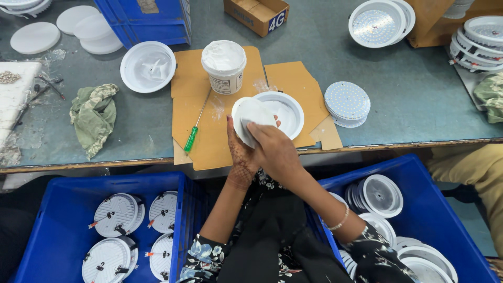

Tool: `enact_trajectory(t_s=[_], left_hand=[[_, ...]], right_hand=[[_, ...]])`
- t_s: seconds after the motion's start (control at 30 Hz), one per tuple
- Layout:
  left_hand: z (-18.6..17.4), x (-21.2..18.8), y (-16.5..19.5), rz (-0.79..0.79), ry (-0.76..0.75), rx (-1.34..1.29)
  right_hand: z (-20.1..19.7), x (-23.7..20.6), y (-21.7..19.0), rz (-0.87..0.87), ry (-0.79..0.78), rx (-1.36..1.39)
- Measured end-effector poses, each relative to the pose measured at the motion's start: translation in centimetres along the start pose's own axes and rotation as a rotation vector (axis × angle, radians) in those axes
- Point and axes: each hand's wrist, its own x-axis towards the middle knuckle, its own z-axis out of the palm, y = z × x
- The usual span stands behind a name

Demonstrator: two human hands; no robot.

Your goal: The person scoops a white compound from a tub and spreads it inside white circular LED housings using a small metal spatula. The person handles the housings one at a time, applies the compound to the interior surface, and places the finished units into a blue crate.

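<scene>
My left hand (241, 152) holds a round white disc (250, 116) tilted up above the table edge. My right hand (276, 149) lies across the disc's lower face, fingertips pressed on it. Just behind the disc a white round lamp housing (287, 112) lies open side up on a brown cardboard sheet (215, 131). A white tub of white paste (224, 66) stands on the cardboard, and a green-handled screwdriver (195, 128) lies to its left.
A stack of round LED boards (347, 101) lies right of the cardboard, a green rag (94, 116) and another white housing (148, 66) to the left. Blue crates (57, 209) (435, 209) of round lamp parts flank my lap. More housings (380, 22) at the far right.
</scene>
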Motion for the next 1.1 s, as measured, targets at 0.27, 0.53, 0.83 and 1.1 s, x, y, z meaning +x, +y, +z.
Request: enact_trajectory(t_s=[0.27,0.53,0.83,1.1], left_hand=[[-1.5,2.2,1.6,0.087,0.066,0.121],[-3.3,6.5,0.1,0.434,0.055,2.228],[-4.0,8.1,-0.9,0.058,-0.108,2.636],[-2.9,3.0,2.0,0.246,0.482,2.357]], right_hand=[[-4.3,-3.0,13.2,0.471,0.326,0.147],[-10.0,-8.8,32.4,0.52,0.978,0.396],[-11.6,-10.2,36.9,0.544,1.005,0.653],[-11.7,-11.5,38.6,0.546,1.063,0.785]])
